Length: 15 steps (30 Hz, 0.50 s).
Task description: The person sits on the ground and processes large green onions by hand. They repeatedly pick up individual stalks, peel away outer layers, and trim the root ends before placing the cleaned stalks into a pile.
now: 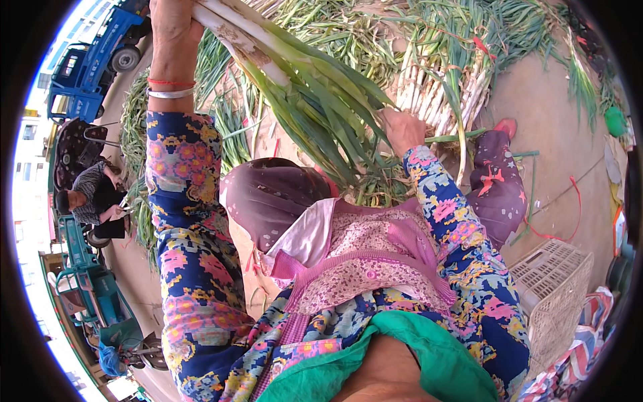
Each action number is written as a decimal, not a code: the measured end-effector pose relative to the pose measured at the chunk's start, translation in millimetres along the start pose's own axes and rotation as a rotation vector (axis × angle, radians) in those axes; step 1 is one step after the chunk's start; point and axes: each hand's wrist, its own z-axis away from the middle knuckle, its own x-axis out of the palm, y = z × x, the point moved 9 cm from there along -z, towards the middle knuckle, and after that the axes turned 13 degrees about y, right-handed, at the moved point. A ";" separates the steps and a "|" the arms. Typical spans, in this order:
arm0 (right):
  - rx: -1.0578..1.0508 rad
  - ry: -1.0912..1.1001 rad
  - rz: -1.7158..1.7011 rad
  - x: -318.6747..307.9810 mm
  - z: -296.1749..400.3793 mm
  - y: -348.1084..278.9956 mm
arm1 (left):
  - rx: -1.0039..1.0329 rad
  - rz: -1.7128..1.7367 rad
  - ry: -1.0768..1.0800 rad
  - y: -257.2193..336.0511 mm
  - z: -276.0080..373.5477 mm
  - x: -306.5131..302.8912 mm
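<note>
My left hand [173, 25], at the top left, grips the white stalk end of a few large green onions [306, 80]; the top of this hand is cut off by the picture's edge. Soil clings to one white stalk. The green leaves slant down to the right across my view. My right hand [403, 130] is closed on leaves near their far end, its fingertips partly hidden. Just beyond it lies a bundle of green onions [442, 90] with pale stalks. Loose leaves [382, 188] lie on the ground below the held onions.
Heaps of green onions [341, 40] cover the ground ahead. A pale plastic crate [552, 286] stands at right, above a striped woven bag [577, 362]. Red twine [577, 206] lies nearby. At left are another person [95, 196], a blue truck [95, 60] and a teal three-wheeler [95, 281].
</note>
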 end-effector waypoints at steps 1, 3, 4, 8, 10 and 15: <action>0.089 -0.109 0.002 29.2 36.7 31.0 | -0.009 -0.013 -0.027 6.9 -10.4 -4.2; 0.257 -0.075 -0.081 22.2 65.1 58.0 | 0.077 0.107 -0.042 5.7 -20.0 -4.0; 0.260 0.010 -0.109 16.1 56.9 65.5 | 0.094 -0.024 -0.058 6.1 -18.5 -0.6; 0.131 0.237 -0.536 -60.1 -10.1 -12.1 | 0.080 -0.022 -0.002 10.4 -7.2 5.2; -0.076 0.362 -0.442 -74.9 -36.3 -65.8 | 0.055 -0.042 -0.003 15.0 -4.8 4.3; -0.115 0.437 -0.342 -84.5 -67.7 -69.6 | 0.010 -0.011 0.001 4.2 -7.9 7.2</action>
